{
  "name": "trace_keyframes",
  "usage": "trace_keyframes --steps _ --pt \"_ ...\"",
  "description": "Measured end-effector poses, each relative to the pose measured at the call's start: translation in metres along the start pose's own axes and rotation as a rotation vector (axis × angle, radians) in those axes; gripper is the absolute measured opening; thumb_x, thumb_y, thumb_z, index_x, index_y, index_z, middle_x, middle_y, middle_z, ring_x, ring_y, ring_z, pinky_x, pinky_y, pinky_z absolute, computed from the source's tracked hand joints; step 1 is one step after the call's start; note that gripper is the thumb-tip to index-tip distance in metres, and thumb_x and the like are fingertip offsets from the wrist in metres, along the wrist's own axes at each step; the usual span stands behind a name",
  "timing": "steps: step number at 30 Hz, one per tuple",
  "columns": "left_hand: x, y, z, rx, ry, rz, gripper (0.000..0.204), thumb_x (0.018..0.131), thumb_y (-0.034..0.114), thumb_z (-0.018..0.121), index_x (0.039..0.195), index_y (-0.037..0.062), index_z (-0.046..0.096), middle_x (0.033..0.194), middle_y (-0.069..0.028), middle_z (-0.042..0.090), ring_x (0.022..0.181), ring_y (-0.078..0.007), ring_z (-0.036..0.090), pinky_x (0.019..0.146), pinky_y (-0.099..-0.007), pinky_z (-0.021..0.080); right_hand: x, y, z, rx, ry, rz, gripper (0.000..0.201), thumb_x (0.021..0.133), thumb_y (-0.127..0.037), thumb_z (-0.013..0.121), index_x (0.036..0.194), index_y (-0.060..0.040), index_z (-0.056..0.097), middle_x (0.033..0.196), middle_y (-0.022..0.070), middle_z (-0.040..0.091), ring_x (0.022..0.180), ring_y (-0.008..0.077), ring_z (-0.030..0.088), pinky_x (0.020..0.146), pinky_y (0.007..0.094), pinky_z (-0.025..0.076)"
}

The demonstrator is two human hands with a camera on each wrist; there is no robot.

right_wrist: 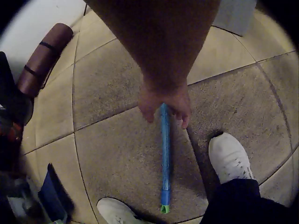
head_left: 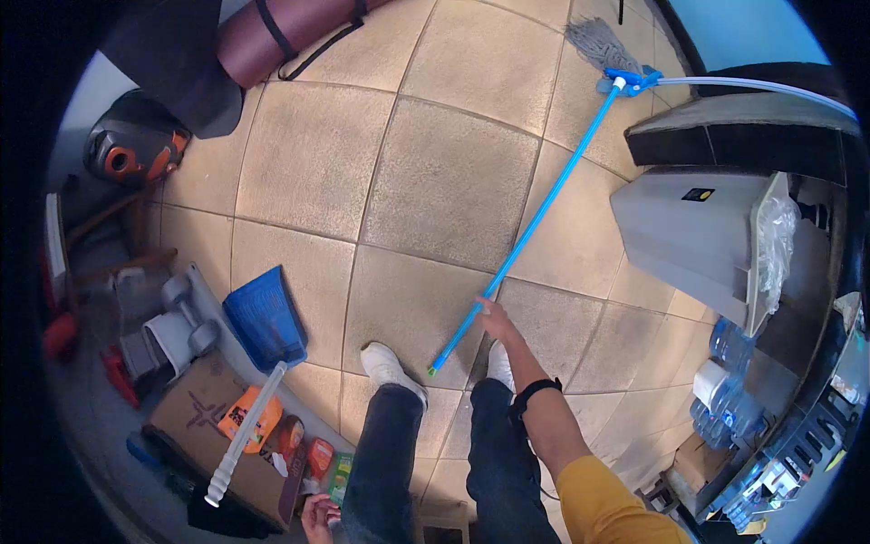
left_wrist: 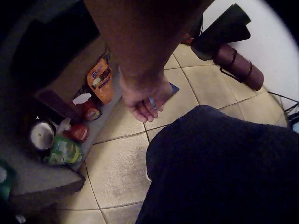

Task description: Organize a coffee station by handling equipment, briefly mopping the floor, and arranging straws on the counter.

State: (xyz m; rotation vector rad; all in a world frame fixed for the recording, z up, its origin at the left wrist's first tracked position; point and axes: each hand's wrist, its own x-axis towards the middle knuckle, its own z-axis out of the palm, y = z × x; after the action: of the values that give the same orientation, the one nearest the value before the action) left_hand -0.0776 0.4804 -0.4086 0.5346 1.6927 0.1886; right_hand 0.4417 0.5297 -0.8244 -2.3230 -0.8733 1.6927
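My right hand [head_left: 495, 319] grips the blue mop handle [head_left: 555, 201] near its lower end. In the right wrist view, the green-tipped end [right_wrist: 165, 208] of the handle sticks out past the fingers toward the shoes. From the hand the pole slants away to a blue mop clamp [head_left: 634, 80] and grey mop strings [head_left: 596, 43] on the floor. My left hand [left_wrist: 144, 100] hangs beside my leg with loosely curled fingers and nothing gripped. Near it, packets stand on a ledge, among them a green pouch [left_wrist: 64, 150] and an orange pouch [left_wrist: 101, 80].
A blue dustpan [head_left: 267, 313] with a white handle [head_left: 245, 437] leans at the left ledge. A rolled maroon mat [head_left: 272, 41] and a black-and-orange machine [head_left: 127, 150] stand beyond. At right are a grey cabinet [head_left: 693, 227], water bottles [head_left: 729, 349] and a white tube [head_left: 761, 86].
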Motion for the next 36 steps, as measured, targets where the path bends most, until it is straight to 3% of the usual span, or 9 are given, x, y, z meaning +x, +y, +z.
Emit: trace_keyframes --steps 3,9,13,16,18,22,26,32,36 --pt "-0.004 -0.015 0.0 -0.013 -0.052 0.134 0.057 0.096 0.052 0.061 0.13 0.0057 0.057 0.105 -0.0056 0.066 0.088 -0.0186 0.065 0.077 -0.0323 0.053 0.024 0.018 0.015 0.014 -0.113 0.04 0.065 0.086 -0.022 0.067 0.148 -0.0168 0.048 0.144 0.0229 0.051 0.136 0.0345 0.046 0.113 0.0388 0.037" --pt "-0.009 -0.042 -0.015 -0.044 -0.02 0.013 0.065 0.094 0.058 0.06 0.133 0.0053 0.055 0.11 -0.0069 0.064 0.093 -0.0176 0.065 0.076 -0.0344 0.053 0.016 -0.022 0.007 0.289 -0.108 0.308 0.065 0.087 -0.024 0.069 0.147 -0.0097 0.048 0.144 0.0192 0.053 0.137 0.0312 0.046 0.11 0.0362 0.038" --pt "-0.02 -0.04 -0.004 -0.055 -0.021 0.1 0.067 0.094 0.058 0.06 0.135 0.0062 0.054 0.114 -0.0072 0.064 0.095 -0.018 0.065 0.078 -0.0346 0.054 0.03 0.02 0.036 0.286 0.047 0.102 0.062 0.087 -0.02 0.069 0.145 -0.007 0.05 0.132 0.0185 0.059 0.111 0.0272 0.06 0.092 0.037 0.049" --pt "-0.028 -0.026 0.003 -0.044 -0.021 0.049 0.068 0.093 0.059 0.06 0.139 0.0087 0.053 0.116 -0.009 0.064 0.098 -0.0217 0.066 0.084 -0.0373 0.054 0.001 -0.008 0.014 0.239 0.088 0.034 0.06 0.086 -0.014 0.069 0.143 -0.0078 0.052 0.119 0.0148 0.063 0.089 0.0223 0.062 0.076 0.0367 0.052" --pt "-0.029 -0.004 0.021 -0.048 0.055 0.094 0.04 0.098 0.039 0.062 0.113 0.0021 0.059 0.09 -0.0048 0.064 0.073 -0.0134 0.062 0.065 -0.0269 0.051 -0.024 -0.037 -0.005 0.222 0.064 0.066 0.059 0.085 -0.01 0.068 0.142 -0.0085 0.053 0.112 0.0119 0.064 0.078 0.0193 0.061 0.069 0.0361 0.052" --pt "-0.041 0.031 0.033 0.097 0.01 0.127 0.025 0.1 0.021 0.058 0.115 0.0008 0.059 0.097 -0.0058 0.065 0.088 -0.014 0.064 0.079 -0.0274 0.052 -0.091 -0.072 -0.034 0.377 0.094 -0.026 0.054 0.085 0.003 0.058 0.136 -0.0118 0.058 0.095 0.0043 0.06 0.074 0.0146 0.058 0.065 0.0296 0.05" --pt "-0.054 0.089 0.075 0.212 -0.333 0.313 0.037 0.1 0.018 0.059 0.135 0.0058 0.053 0.115 -0.0085 0.062 0.101 -0.0155 0.063 0.091 -0.0308 0.05 -0.16 -0.123 -0.073 0.523 0.162 -0.059 0.052 0.084 0.008 0.053 0.132 -0.013 0.058 0.087 0.0029 0.056 0.071 0.0147 0.059 0.062 0.03 0.051" --pt "-0.143 0.254 0.195 0.288 -0.614 0.356 0.057 0.096 0.012 0.065 0.149 0.0142 0.043 0.121 -0.0089 0.054 0.103 -0.0185 0.064 0.093 -0.0345 0.052 -0.285 -0.245 -0.186 0.85 0.065 -0.12 0.044 0.089 0.004 0.053 0.131 -0.0088 0.055 0.085 0.0062 0.059 0.074 0.0188 0.065 0.066 0.0353 0.057" --pt "-0.174 0.328 0.237 0.595 -0.655 0.814 0.054 0.091 0.006 0.067 0.142 0.0087 0.048 0.115 -0.0113 0.054 0.092 -0.0198 0.065 0.082 -0.0323 0.055 -0.348 -0.295 -0.266 0.787 0.029 -0.187 0.034 0.091 -0.002 0.059 0.125 -0.0056 0.058 0.091 0.0082 0.064 0.074 0.0175 0.065 0.065 0.0341 0.057"
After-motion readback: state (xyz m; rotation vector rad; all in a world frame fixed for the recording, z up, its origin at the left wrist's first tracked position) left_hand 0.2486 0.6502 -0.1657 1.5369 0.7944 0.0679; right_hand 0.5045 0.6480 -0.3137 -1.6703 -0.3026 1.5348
